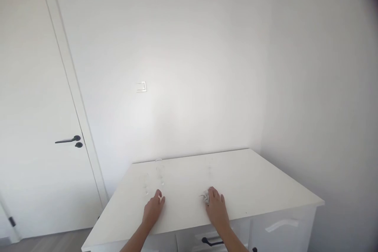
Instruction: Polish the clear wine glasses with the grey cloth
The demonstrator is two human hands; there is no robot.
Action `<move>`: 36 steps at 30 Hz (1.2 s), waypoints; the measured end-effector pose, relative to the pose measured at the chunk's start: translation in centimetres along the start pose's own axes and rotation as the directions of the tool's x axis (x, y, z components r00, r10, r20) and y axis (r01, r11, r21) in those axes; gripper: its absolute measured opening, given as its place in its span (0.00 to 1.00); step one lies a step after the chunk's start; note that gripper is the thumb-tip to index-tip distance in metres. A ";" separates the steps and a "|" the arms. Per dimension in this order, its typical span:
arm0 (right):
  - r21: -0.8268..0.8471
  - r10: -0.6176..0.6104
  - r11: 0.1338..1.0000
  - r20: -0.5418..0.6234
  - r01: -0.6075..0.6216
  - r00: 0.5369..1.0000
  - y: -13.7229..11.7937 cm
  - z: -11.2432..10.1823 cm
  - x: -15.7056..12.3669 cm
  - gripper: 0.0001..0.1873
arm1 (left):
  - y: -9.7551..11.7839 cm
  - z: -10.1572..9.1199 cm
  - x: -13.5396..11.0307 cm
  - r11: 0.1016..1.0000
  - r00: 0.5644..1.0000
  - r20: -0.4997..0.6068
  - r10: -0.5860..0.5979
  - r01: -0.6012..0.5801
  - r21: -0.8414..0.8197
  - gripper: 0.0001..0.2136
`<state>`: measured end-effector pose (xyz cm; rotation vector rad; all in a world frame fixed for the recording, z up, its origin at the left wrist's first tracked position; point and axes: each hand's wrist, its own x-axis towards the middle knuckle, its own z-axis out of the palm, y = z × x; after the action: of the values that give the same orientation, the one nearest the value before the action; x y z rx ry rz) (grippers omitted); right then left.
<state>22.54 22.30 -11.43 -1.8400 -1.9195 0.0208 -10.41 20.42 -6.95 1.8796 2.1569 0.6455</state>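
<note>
Cloth (206,197) sits bunched in the right hand (217,207), fingers pressing it on the worktop (183,193), seemingly; sliding it forward would call for care with the glass (209,169) beyond, the left hand (152,208) holding nothing visible, fingers loosely parted.

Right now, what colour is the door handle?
The door handle is black, seen best in the head view.

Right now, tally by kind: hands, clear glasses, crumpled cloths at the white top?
Hands, left hand and right hand: 2
Clear glasses, rightmost very faint: 3
Crumpled cloth: 1
Total: 6
</note>
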 end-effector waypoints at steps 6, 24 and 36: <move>-0.022 -0.007 1.000 0.045 0.008 0.999 0.4 -0.6 0.0 0.30 | -0.5 -0.6 0.7 0.804 0.997 0.000 -0.078 0.062 -0.591 0.33; -0.094 -0.120 0.987 0.090 0.128 0.989 2.2 0.9 -1.0 0.30 | -5.7 -6.2 0.5 -0.079 0.919 0.271 -0.286 0.259 -0.963 0.36; 0.238 -0.135 0.970 0.394 0.041 0.909 4.4 -1.6 -3.7 0.40 | -4.1 -5.7 0.7 -0.293 0.961 0.276 -0.030 0.256 -0.921 0.30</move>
<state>27.19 18.74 -12.67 -1.6881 -2.1679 0.6155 -16.64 19.64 -3.65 0.5020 0.7452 1.4850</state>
